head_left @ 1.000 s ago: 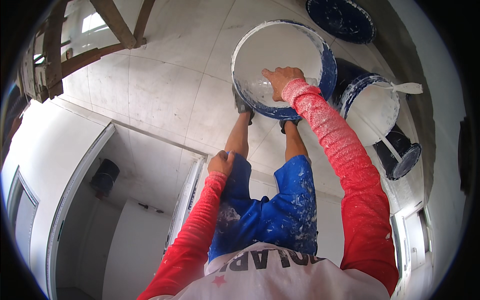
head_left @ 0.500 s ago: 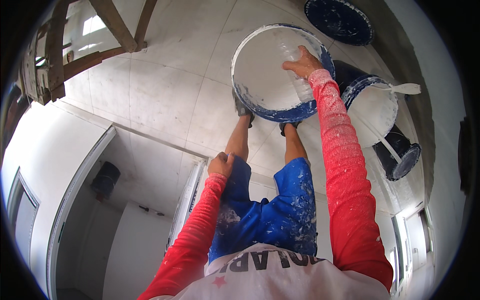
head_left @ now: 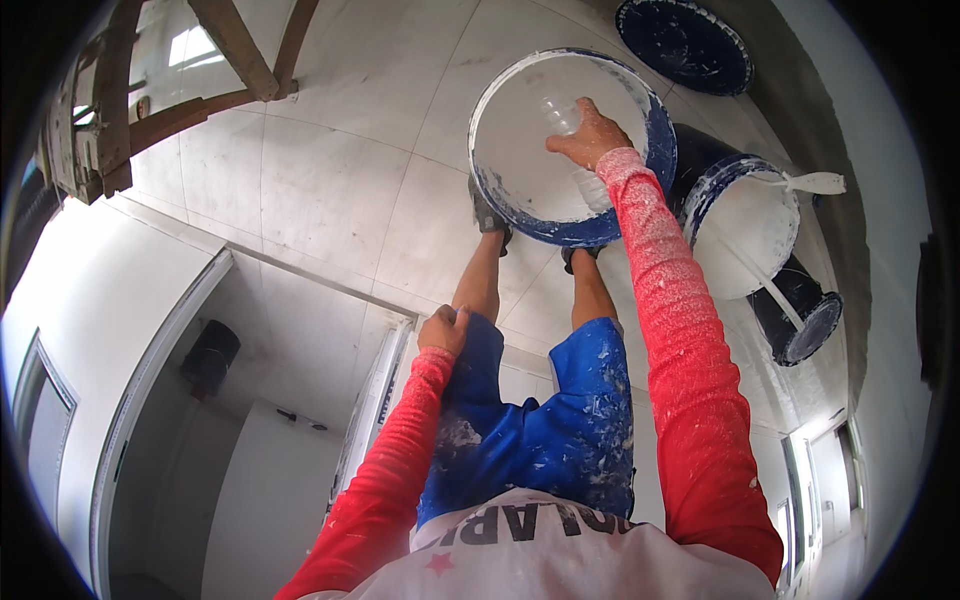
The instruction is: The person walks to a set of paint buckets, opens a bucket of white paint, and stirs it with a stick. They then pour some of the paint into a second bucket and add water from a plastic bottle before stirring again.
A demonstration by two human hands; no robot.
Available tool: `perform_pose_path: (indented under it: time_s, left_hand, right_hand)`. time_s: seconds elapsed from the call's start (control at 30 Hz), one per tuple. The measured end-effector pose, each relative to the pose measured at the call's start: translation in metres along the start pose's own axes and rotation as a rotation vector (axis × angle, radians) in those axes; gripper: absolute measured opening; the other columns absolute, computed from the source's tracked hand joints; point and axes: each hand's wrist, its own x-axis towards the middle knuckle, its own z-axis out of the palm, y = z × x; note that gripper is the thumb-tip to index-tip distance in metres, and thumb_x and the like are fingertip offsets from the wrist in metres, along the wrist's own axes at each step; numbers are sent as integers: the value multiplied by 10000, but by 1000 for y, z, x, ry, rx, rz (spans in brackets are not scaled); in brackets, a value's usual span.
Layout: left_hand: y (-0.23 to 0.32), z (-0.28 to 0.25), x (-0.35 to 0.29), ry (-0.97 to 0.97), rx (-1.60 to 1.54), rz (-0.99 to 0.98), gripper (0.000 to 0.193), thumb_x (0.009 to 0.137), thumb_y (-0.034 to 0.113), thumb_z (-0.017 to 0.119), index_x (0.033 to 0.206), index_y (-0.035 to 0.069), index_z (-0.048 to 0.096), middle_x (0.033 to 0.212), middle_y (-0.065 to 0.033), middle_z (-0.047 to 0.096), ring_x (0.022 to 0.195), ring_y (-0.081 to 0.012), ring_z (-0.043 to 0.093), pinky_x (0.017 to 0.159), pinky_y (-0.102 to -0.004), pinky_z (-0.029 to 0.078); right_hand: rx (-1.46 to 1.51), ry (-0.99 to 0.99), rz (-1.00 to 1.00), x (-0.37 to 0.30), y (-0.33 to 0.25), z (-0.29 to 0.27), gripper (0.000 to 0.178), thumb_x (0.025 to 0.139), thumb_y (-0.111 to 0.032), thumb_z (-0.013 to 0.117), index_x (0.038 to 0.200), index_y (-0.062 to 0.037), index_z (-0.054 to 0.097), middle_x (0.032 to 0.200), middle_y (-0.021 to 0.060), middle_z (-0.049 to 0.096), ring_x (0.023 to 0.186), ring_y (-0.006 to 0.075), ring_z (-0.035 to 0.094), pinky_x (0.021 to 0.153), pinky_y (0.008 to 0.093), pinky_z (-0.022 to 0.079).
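Note:
My right hand (head_left: 592, 138) is closed round a clear plastic bottle (head_left: 561, 116), which lies aslant over the mouth of a large dark-blue bucket (head_left: 556, 232). White, paint-like material (head_left: 510, 128) shows inside the bucket, and dried white smears mark its rim. Whether the bottle touches this material I cannot tell. My left hand (head_left: 441, 330) rests by the left knee, its fingers curled against the leg of my blue shorts (head_left: 470, 375). The shorts and my right sleeve are spattered white.
Right of the bucket stands another bucket (head_left: 742, 235) with white inside and a pale-handled tool across it. A dark container (head_left: 808, 325) sits nearer. Beyond lies a round blue lid (head_left: 685, 45). A wooden frame (head_left: 110, 130) stands far left, by a doorway (head_left: 160, 400).
My right hand has moved a little left over the bucket with the bottle in its grip. The left hand has stayed at the knee.

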Motion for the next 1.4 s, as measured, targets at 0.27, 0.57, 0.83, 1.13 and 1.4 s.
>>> perform_pose_path:
  time_s: [0.27, 0.57, 0.83, 1.13, 1.4]
  left_hand:
    - [-3, -1, -1, 1, -21, -29, 558, 911, 547, 558, 830, 7, 673, 828, -249, 688, 834, -441, 667, 765, -508, 514]
    - [2, -2, -5, -38, -10, -47, 572, 908, 561, 549, 839, 12, 693, 839, -250, 692, 846, -437, 671, 780, -494, 516]
    - [20, -7, -1, 46, -229, 40, 600, 894, 546, 595, 775, -37, 673, 712, -253, 660, 715, -396, 672, 693, -470, 508]
    - [82, -65, -67, 88, -233, 281, 529, 867, 483, 622, 1046, -12, 678, 974, -247, 705, 951, -392, 681, 858, -437, 522]
    - [115, -89, -135, 165, -316, 438, 447, 851, 444, 668, 949, 11, 722, 919, -200, 711, 865, -329, 682, 788, -433, 520]
  right_hand:
    - [-667, -352, -229, -31, -34, 4, 777, 730, -271, 746, 1442, -189, 444, 1223, 99, 672, 1112, 288, 670, 922, 428, 565]
    - [-645, -333, -136, -34, -46, 1, 751, 730, -306, 753, 1406, -127, 479, 1252, 129, 658, 1129, 299, 660, 939, 422, 559]
    - [-152, -243, 113, -33, 26, 24, 1119, 673, -402, 761, 1512, 56, 181, 1379, 286, 524, 1254, 390, 555, 1066, 413, 462]
    - [160, -155, 82, -129, 78, 0, 1308, 639, -513, 797, 1524, 76, 34, 1412, 335, 466, 1296, 411, 511, 1093, 407, 425]
    - [85, -69, -44, -182, 94, -24, 1329, 654, -556, 796, 1542, 43, 11, 1487, 297, 395, 1357, 396, 446, 1132, 399, 376]
